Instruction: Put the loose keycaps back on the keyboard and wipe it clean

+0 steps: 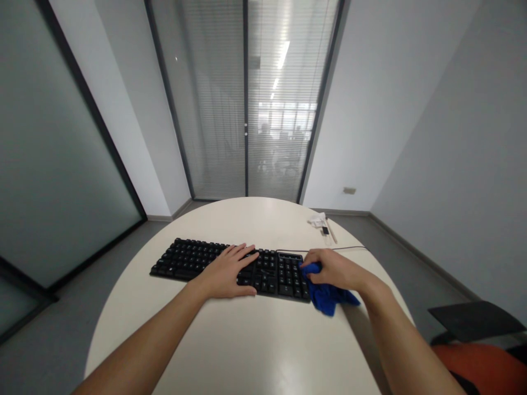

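The keyboard point(189, 259) is black, its keys marked in white; the cloth point(329, 296) is a deep, saturated blue. Beneath them, the counter point(255, 351) is plain cream — almost white. The cable point(349, 247) is dark, the crumpled scrap point(318, 220) white. Fine horizontal stripes pattern the pale grey blinds point(209, 109) — framed in black. The seat point(481, 362) is orange-red, the floor point(49, 334) grey.
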Tool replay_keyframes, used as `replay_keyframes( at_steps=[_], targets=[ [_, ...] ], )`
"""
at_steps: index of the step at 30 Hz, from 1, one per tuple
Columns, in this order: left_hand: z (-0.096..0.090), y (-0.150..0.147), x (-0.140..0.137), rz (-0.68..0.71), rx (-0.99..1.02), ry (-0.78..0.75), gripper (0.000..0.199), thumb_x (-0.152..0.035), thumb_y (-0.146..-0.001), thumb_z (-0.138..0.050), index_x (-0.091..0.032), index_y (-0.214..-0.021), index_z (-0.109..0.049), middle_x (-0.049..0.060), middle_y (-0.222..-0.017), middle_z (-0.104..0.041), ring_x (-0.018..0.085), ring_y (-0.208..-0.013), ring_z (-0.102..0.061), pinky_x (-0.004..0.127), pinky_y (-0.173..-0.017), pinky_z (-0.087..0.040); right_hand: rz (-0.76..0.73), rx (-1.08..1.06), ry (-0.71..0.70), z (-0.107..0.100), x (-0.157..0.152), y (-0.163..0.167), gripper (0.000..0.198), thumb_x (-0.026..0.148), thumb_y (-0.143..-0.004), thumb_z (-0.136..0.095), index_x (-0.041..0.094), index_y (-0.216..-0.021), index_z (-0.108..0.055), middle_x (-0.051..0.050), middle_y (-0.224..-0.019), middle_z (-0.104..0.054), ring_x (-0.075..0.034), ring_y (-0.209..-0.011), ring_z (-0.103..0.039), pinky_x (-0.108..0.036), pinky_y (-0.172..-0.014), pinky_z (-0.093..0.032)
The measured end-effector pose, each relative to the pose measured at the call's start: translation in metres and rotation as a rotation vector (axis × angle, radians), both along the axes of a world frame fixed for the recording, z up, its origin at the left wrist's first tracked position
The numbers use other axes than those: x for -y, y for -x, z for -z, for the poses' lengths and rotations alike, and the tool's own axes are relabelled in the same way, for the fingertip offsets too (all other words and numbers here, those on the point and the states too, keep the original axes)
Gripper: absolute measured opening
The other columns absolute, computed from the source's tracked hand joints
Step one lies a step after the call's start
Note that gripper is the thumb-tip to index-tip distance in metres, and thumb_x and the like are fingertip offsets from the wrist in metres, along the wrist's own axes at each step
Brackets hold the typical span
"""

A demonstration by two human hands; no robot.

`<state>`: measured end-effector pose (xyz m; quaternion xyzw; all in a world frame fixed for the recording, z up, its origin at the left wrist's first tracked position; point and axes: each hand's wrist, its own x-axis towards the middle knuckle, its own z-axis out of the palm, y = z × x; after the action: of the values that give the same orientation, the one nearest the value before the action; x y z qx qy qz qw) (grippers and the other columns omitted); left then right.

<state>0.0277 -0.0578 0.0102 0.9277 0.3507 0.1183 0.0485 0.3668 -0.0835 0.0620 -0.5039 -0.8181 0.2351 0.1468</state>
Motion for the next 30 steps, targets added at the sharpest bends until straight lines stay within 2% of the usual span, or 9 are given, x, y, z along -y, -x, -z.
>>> replay_keyframes(
  at_steps=[4, 8, 16, 21, 25, 27, 30],
  targets=[
    [0.001, 0.0, 0.0, -0.005, 0.005, -0.002, 0.094, -0.079, -0.079, -0.058, -0.03, -0.155, -0.033, 0.006, -0.163, -0.026, 0.035, -0.149, -0.024, 0.054, -0.122, -0.019, -0.015, 0.023, 0.065, -0.005, 0.006, 0.005, 0.02, 0.012, -0.064, -0.064, 0.018, -0.081, -0.075, -0.002, -0.086, -0.074, -0.02, -0.078, -0.065, -0.025, -0.071, -0.048],
    [0.001, 0.0, 0.0, -0.004, -0.002, 0.0, 0.094, -0.079, -0.079, -0.057, -0.031, -0.155, -0.032, 0.005, -0.164, -0.025, 0.035, -0.149, -0.024, 0.054, -0.122, -0.019, 0.013, 0.074, 0.127, -0.011, 0.014, 0.01, 0.012, 0.016, -0.062, -0.064, 0.017, -0.072, -0.07, 0.0, -0.074, -0.069, -0.017, -0.068, -0.059, -0.023, -0.058, -0.041],
    [0.002, 0.0, -0.001, -0.006, -0.003, -0.007, 0.094, -0.079, -0.079, -0.056, -0.03, -0.155, -0.032, 0.005, -0.164, -0.026, 0.035, -0.149, -0.025, 0.054, -0.122, -0.02, -0.027, 0.087, 0.216, -0.015, 0.021, 0.014, 0.004, 0.018, -0.061, -0.062, 0.017, -0.063, -0.065, 0.002, -0.065, -0.06, -0.012, -0.058, -0.048, -0.022, -0.051, -0.034],
    [0.001, 0.0, -0.001, -0.011, -0.01, -0.006, 0.094, -0.079, -0.079, -0.056, -0.03, -0.155, -0.033, 0.005, -0.164, -0.025, 0.035, -0.149, -0.024, 0.053, -0.122, -0.02, -0.096, 0.057, 0.339, -0.016, 0.026, 0.014, 0.013, 0.018, -0.061, -0.064, 0.017, -0.071, -0.073, 0.002, -0.07, -0.065, -0.013, -0.06, -0.053, -0.021, -0.051, -0.037],
    [0.001, 0.0, -0.001, -0.008, -0.004, -0.012, 0.093, -0.079, -0.079, -0.056, -0.03, -0.155, -0.032, 0.005, -0.164, -0.026, 0.035, -0.149, -0.025, 0.053, -0.122, -0.02, -0.085, 0.042, 0.472, -0.017, 0.026, 0.009, 0.024, 0.021, -0.064, -0.065, 0.018, -0.083, -0.079, 0.001, -0.076, -0.071, -0.015, -0.064, -0.06, -0.021, -0.054, -0.043],
    [0.001, 0.0, -0.001, -0.007, -0.001, -0.013, 0.093, -0.079, -0.079, -0.057, -0.031, -0.155, -0.033, 0.005, -0.164, -0.026, 0.035, -0.149, -0.025, 0.053, -0.122, -0.02, -0.072, 0.01, 0.444, -0.018, 0.023, 0.005, 0.026, 0.023, -0.066, -0.067, 0.019, -0.088, -0.079, 0.0, -0.081, -0.074, -0.018, -0.071, -0.065, -0.022, -0.059, -0.047],
    [0.001, 0.0, -0.001, -0.01, -0.01, -0.014, 0.093, -0.079, -0.079, -0.056, -0.031, -0.155, -0.032, 0.005, -0.164, -0.025, 0.034, -0.149, -0.025, 0.053, -0.122, -0.02, -0.028, -0.082, 0.237, -0.016, 0.013, -0.001, 0.025, 0.029, -0.074, -0.066, 0.02, -0.095, -0.078, -0.002, -0.093, -0.076, -0.022, -0.087, -0.068, -0.026, -0.077, -0.052]
  ],
)
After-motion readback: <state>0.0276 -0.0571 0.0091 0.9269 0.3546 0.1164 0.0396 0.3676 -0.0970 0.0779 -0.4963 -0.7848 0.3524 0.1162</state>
